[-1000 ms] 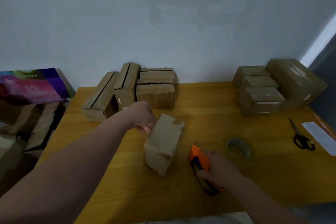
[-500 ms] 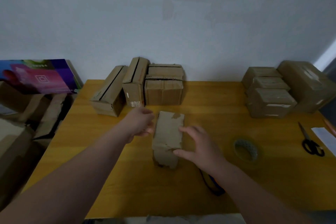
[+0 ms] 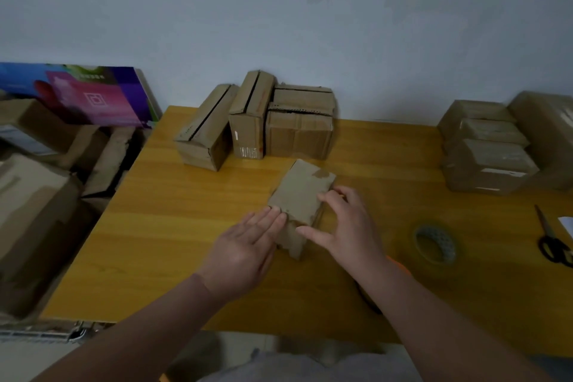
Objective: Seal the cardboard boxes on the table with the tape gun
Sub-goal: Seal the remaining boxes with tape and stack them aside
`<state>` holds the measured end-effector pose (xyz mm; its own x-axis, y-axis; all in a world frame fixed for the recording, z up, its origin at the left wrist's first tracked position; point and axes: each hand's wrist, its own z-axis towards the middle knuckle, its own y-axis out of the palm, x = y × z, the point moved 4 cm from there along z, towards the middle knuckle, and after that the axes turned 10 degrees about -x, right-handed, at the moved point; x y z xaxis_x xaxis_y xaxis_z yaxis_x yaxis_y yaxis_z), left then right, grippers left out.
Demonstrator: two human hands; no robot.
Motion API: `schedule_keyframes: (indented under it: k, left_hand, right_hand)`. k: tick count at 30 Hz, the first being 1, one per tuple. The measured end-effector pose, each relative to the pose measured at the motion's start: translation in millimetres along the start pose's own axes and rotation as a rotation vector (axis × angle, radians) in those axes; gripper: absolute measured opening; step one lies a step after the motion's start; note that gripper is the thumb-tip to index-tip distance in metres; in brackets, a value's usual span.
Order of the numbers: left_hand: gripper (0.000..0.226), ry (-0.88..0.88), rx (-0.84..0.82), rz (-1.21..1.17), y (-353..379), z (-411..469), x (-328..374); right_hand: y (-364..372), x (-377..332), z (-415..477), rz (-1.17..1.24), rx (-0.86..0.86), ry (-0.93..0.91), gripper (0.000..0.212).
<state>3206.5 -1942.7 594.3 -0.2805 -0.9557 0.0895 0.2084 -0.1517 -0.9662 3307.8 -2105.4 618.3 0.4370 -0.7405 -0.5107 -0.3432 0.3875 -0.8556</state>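
A small brown cardboard box [image 3: 302, 192] lies flat in the middle of the yellow wooden table [image 3: 186, 226]. My left hand [image 3: 248, 248] has straight fingers whose tips touch the box's near left corner. My right hand [image 3: 347, 226] holds the box's near right corner, with bent fingers on the top edge and the thumb along the near end. The tape gun lies under my right forearm; only an orange bit [image 3: 400, 264] and its dark handle [image 3: 369, 301] show.
Three untaped boxes [image 3: 251, 121] stand together at the back of the table. Taped boxes [image 3: 486, 161] are stacked at the back right. A tape roll [image 3: 435, 243] and black scissors [image 3: 555, 245] lie to the right. Loose cardboard boxes [image 3: 37, 195] pile up left of the table.
My right hand let go of the tape gun and moved onto the box. The box went from tilted to flat. My left hand slid from its far side to the near left corner.
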Motion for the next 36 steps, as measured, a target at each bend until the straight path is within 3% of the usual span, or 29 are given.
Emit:
schedule_keyframes:
  k: [10,17,33,36]
  left_hand:
    - [0.047,-0.084,-0.05,-0.027,-7,13,0]
    - [0.055,-0.006,-0.146,-0.086,-11,30,-9]
    - [0.077,-0.036,-0.34,0.128,-10,69,16]
    - [0.072,-0.059,-0.299,0.098,-9,68,16]
  right_hand:
    - [1,2,-1,-0.029,0.022,0.0,0.064]
    - [1,4,0,-0.026,0.024,-0.017,0.062]
    - [-3,12,-4,-0.005,-0.007,-0.067,0.064]
    - [-6,15,-3,0.053,-0.036,-0.068,0.058]
